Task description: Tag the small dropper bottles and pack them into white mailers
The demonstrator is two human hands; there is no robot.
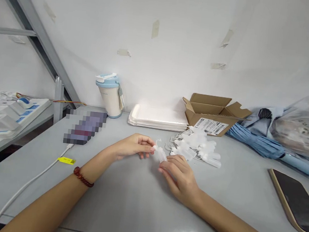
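Note:
Between my two hands is a small translucent white plastic tube [161,155] with a thin pale strand curling from its upper end. My left hand [134,146] pinches that upper end between thumb and fingertips, its other fingers curled. The lower end sits in the closed fingers of my right hand [178,174], which partly hide it. Just beyond my right hand lies a loose pile of similar translucent pieces [196,143] with thin strands among them.
Behind the pile stand an open cardboard box [213,115] and a stack of white padded envelopes [158,118]. A tumbler [110,96] and a pixelated dark object with a white cable [37,177] are left. A phone [295,203] and a folded blue umbrella [263,143] lie right.

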